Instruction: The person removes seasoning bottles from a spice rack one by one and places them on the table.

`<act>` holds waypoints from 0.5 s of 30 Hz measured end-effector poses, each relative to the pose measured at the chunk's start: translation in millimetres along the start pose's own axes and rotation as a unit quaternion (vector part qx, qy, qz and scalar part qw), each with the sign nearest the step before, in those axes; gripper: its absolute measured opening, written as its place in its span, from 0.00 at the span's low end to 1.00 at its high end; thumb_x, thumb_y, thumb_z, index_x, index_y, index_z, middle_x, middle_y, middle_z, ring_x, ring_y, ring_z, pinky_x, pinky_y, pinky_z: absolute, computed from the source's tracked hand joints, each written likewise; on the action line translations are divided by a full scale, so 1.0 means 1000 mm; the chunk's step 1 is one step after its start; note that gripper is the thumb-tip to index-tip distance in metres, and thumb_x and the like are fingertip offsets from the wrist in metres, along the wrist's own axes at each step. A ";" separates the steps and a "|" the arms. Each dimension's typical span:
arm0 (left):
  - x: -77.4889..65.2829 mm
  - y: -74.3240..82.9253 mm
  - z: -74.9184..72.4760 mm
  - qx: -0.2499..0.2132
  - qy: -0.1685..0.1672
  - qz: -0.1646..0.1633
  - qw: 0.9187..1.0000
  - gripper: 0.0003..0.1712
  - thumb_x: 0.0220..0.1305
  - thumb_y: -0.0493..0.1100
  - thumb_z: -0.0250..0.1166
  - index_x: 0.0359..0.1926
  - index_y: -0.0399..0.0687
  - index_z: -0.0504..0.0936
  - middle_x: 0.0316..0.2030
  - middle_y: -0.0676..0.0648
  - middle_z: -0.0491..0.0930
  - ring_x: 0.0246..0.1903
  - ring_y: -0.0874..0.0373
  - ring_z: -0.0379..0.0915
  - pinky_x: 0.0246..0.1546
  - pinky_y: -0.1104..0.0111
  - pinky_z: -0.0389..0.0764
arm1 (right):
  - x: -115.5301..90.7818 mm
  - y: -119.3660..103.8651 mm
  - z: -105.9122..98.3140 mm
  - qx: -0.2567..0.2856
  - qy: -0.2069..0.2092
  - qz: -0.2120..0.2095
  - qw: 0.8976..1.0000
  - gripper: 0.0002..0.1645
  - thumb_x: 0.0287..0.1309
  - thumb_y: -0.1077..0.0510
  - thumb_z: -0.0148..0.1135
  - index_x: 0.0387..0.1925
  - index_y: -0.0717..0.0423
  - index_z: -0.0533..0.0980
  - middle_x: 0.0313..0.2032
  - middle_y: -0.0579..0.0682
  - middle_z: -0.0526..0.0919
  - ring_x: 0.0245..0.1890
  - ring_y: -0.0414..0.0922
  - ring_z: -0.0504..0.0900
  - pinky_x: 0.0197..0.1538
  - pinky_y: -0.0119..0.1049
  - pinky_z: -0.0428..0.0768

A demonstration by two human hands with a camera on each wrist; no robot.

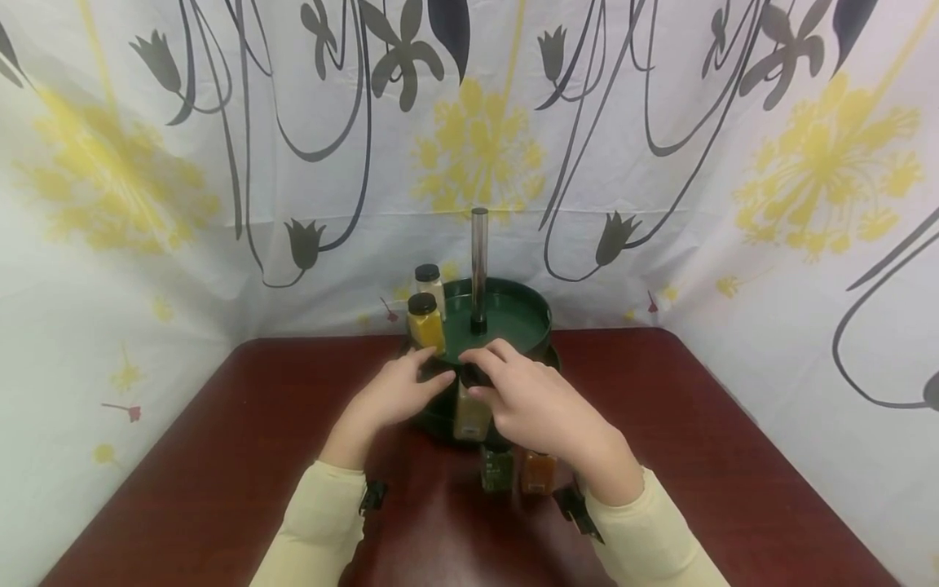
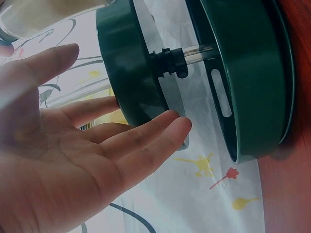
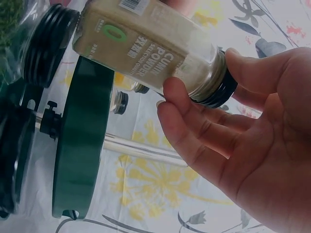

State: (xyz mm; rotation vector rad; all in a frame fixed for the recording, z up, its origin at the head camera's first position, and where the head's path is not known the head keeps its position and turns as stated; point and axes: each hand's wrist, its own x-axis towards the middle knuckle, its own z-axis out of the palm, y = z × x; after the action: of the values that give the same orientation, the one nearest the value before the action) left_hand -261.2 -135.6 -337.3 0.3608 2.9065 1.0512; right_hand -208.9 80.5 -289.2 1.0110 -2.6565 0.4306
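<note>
My right hand [image 1: 539, 403] pinches the black lid of a cumin powder jar [image 3: 150, 48] between thumb and fingers. That jar, filled with tan powder, hangs upright at the front of a green two-tier turntable rack, close by the rim of its upper tray [image 1: 544, 318]. Beside the rack on the left is my left hand [image 2: 97, 145], its fingers extended and its fingertips right at the wall of the upper tray. A yellow spice jar [image 1: 427, 330] and a pale spice jar [image 1: 433, 289], both black-lidded, stand on the left of the upper tray.
A metal pole [image 1: 479, 269] rises from the rack's middle. In front, on the dark red table [image 1: 293, 489], stand a jar of green herbs [image 1: 497, 470] and an orange spice jar [image 1: 539, 473]. A patterned curtain [image 1: 220, 163] hangs behind and at both sides.
</note>
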 end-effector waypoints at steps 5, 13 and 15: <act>0.001 0.000 0.000 0.004 0.000 -0.001 1.000 0.43 0.66 0.65 0.55 0.73 0.47 0.59 0.69 0.39 0.59 0.60 0.46 0.67 0.56 0.49 0.72 | 0.001 -0.003 0.004 0.005 -0.015 -0.010 1.000 0.24 0.68 0.50 0.55 0.63 0.48 0.69 0.49 0.42 0.72 0.18 0.32 0.70 0.24 0.28 0.73; 0.000 0.001 -0.001 0.005 0.007 0.009 1.000 0.42 0.66 0.64 0.56 0.73 0.45 0.60 0.68 0.40 0.62 0.59 0.47 0.68 0.56 0.50 0.73 | 0.004 -0.004 0.013 0.012 -0.052 -0.001 0.999 0.24 0.68 0.50 0.56 0.63 0.46 0.69 0.50 0.42 0.72 0.23 0.34 0.73 0.28 0.31 0.75; -0.001 0.001 -0.001 0.006 0.009 0.008 1.000 0.43 0.66 0.65 0.55 0.72 0.46 0.60 0.68 0.40 0.63 0.59 0.47 0.68 0.55 0.50 0.73 | 0.005 -0.004 0.014 0.012 -0.060 -0.002 0.998 0.24 0.68 0.50 0.56 0.63 0.45 0.69 0.49 0.42 0.71 0.23 0.35 0.73 0.28 0.32 0.75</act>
State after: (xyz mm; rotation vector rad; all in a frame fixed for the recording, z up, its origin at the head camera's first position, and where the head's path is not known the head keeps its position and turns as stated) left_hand -260.2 -135.3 -335.8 0.3789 2.9314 1.0446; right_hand -211.8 69.7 -300.2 1.0811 -2.7609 0.4137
